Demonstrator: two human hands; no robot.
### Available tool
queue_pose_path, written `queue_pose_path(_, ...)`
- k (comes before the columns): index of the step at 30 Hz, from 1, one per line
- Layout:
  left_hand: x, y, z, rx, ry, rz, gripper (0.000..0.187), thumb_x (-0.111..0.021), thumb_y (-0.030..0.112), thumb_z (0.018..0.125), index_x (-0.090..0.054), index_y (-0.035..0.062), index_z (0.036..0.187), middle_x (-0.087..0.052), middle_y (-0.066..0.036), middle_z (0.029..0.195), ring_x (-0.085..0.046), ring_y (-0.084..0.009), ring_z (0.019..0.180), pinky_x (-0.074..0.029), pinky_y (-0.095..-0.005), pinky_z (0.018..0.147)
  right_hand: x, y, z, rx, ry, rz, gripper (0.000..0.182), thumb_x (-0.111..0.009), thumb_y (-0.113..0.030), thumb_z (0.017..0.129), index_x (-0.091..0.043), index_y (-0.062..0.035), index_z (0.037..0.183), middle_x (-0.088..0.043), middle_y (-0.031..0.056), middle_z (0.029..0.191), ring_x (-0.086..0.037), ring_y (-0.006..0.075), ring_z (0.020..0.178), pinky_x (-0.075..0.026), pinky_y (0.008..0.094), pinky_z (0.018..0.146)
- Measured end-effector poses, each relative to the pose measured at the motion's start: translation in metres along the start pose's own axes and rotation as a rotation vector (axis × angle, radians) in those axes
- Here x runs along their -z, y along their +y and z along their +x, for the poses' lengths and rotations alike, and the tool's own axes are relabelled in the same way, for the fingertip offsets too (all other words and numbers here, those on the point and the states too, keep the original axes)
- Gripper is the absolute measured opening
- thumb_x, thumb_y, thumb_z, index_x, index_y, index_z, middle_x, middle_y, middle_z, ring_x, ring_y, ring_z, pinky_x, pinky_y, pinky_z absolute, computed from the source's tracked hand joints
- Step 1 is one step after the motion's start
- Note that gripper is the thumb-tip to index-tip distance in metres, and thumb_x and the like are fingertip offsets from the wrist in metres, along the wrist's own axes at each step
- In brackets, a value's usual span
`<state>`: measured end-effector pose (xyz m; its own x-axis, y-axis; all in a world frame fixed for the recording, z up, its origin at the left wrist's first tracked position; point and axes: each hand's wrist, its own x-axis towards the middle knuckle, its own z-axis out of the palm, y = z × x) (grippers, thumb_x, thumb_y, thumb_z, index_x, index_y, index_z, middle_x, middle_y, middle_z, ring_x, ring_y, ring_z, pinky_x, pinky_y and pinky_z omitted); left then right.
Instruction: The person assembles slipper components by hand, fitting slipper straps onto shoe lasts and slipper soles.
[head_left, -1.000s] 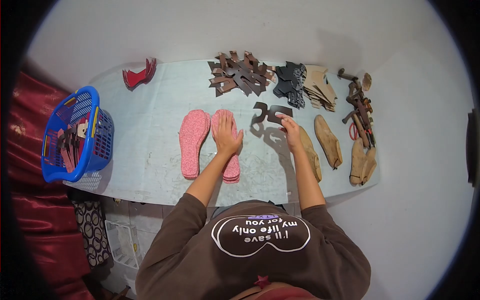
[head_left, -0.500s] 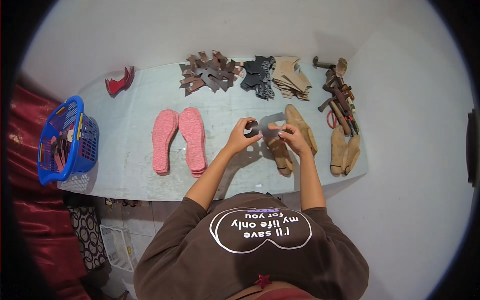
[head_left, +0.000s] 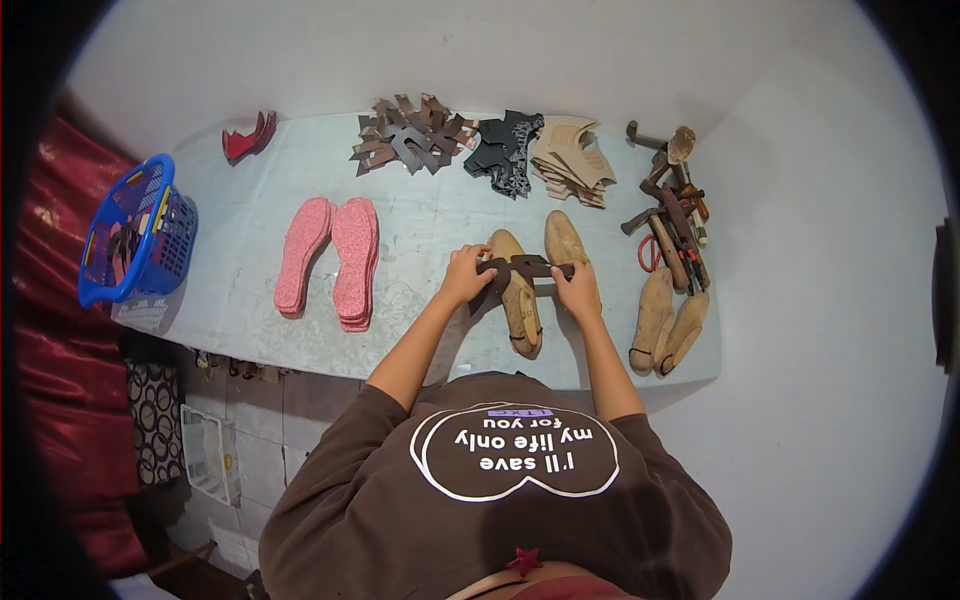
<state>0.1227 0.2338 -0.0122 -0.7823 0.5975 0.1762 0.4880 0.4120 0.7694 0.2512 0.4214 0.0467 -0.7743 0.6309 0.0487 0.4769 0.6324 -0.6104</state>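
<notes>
A dark brown shoe upper piece [head_left: 522, 267] with cut-out straps is stretched between my two hands. Its left end is pinched by my left hand [head_left: 464, 277], and my right hand [head_left: 579, 291] grips the right end. Beneath it lies a wooden shoe last [head_left: 521, 312], partly covered by the piece across its middle. A second shoe last [head_left: 566, 236] rests just to the right, its lower part behind my right hand. Two stacks of pink insoles, a left stack [head_left: 304, 252] and a right stack [head_left: 355, 262], lie left of my hands.
Along the back are brown cut pieces [head_left: 408, 140], black pieces [head_left: 500, 155], beige pieces [head_left: 572, 165] and red pieces [head_left: 247, 142]. Hammers and other tools [head_left: 681, 215] pile up at right, above another pair of lasts [head_left: 652, 318]. A blue basket [head_left: 150, 240] stands at the left edge.
The brown upper piece has come down from above the lasts to lie across the left one, turned and spread between both hands. The camera view has shifted slightly.
</notes>
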Motion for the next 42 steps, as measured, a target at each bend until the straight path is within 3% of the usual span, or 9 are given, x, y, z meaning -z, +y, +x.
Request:
queue_pose_path(7,-0.002,0.002,0.000,0.134,-0.040,-0.130,0.039,-0.067,0.028,0.068,-0.060,0.0081,0.101,-0.056,-0.009,0.106,-0.046,-0.0291,0.103,-0.038,-0.0396,0.087,0.014,0.005,-0.003,0.230,0.255,-0.227,0.037,-0.061,-0.017,0.072,-0.051,-0.0030,0.105,-0.053,0.0156,0.100,-0.054,0.0381,0.089,-0.044,0.0417,0.074)
queue_pose_path(9,0.004,0.022,-0.004,-0.006,-0.005,-0.037,0.038,-0.066,0.031,0.069,-0.061,0.0130,0.102,-0.055,-0.007,0.110,-0.046,-0.0288,0.105,-0.037,-0.0399,0.089,0.016,0.010,0.002,0.226,0.215,-0.284,0.046,-0.062,-0.013,0.072,-0.045,-0.0056,0.113,-0.048,0.0187,0.105,-0.053,0.0417,0.091,-0.044,0.0435,0.074)
queue_pose_path(12,-0.006,0.022,-0.002,-0.069,-0.003,-0.032,0.033,-0.064,0.034,0.071,-0.064,0.0186,0.100,-0.054,-0.006,0.112,-0.046,-0.0283,0.106,-0.036,-0.0404,0.090,0.006,0.026,0.010,0.037,0.008,-0.170,0.057,-0.063,-0.009,0.071,-0.037,-0.0082,0.122,-0.049,0.0198,0.104,-0.054,0.0401,0.091,-0.045,0.0436,0.074)
queue_pose_path(23,-0.003,0.024,0.004,-0.006,-0.013,0.013,0.032,-0.067,0.032,0.070,-0.065,0.0180,0.099,-0.052,-0.006,0.116,-0.044,-0.0282,0.108,-0.036,-0.0402,0.091,0.010,0.035,0.032,-0.083,0.004,-0.107,0.065,-0.066,-0.010,0.067,-0.036,-0.0116,0.125,-0.053,0.0184,0.105,-0.050,0.0362,0.100,-0.042,0.0424,0.081)
queue_pose_path(25,-0.001,0.023,0.008,0.000,0.009,-0.014,0.034,-0.068,0.033,0.068,-0.065,0.0179,0.099,-0.052,-0.006,0.116,-0.044,-0.0281,0.108,-0.036,-0.0402,0.091,0.003,0.030,0.037,0.123,0.336,-0.409,0.059,-0.066,-0.012,0.068,-0.041,-0.0122,0.122,-0.050,0.0170,0.109,-0.042,0.0346,0.108,-0.036,0.0441,0.088)
queue_pose_path(26,0.001,0.022,0.010,0.007,0.014,0.024,0.036,-0.069,0.033,0.067,-0.065,0.0179,0.099,-0.052,-0.005,0.116,-0.044,-0.0279,0.108,-0.035,-0.0402,0.092,0.000,0.026,0.041,0.124,0.334,-0.409,0.059,-0.066,-0.012,0.068,-0.041,-0.0122,0.122,-0.050,0.0170,0.109,-0.042,0.0346,0.108,-0.036,0.0441,0.088)
queue_pose_path(29,0.006,0.019,0.015,0.017,-0.017,0.077,0.038,-0.071,0.034,0.065,-0.065,0.0182,0.099,-0.052,-0.005,0.115,-0.044,-0.0274,0.108,-0.035,-0.0401,0.092,-0.007,0.007,0.045,0.326,0.170,-0.075,0.048,-0.065,-0.019,0.070,-0.050,-0.0113,0.115,-0.049,0.0151,0.111,-0.037,0.0337,0.110,-0.030,0.0470,0.091)
queue_pose_path(31,0.005,0.017,0.018,0.015,-0.050,0.090,0.039,-0.072,0.035,0.064,-0.065,0.0186,0.099,-0.052,-0.005,0.116,-0.044,-0.0271,0.108,-0.034,-0.0401,0.091,-0.017,-0.005,0.043,0.532,-0.147,0.001,0.039,-0.064,-0.024,0.072,-0.056,-0.0128,0.108,-0.049,0.0127,0.110,-0.041,0.0326,0.104,-0.031,0.0446,0.090)
queue_pose_path(42,-0.004,0.008,0.018,0.030,-0.048,0.110,0.035,-0.068,0.041,0.066,-0.067,0.0236,0.097,-0.048,-0.002,0.118,-0.041,-0.0260,0.109,-0.031,-0.0430,0.089,-0.055,-0.009,0.062,0.536,-0.258,0.038,0.031,-0.060,-0.025,0.075,-0.059,-0.0118,0.103,-0.053,0.0104,0.107,-0.044,0.0307,0.102,-0.034,0.0423,0.088)
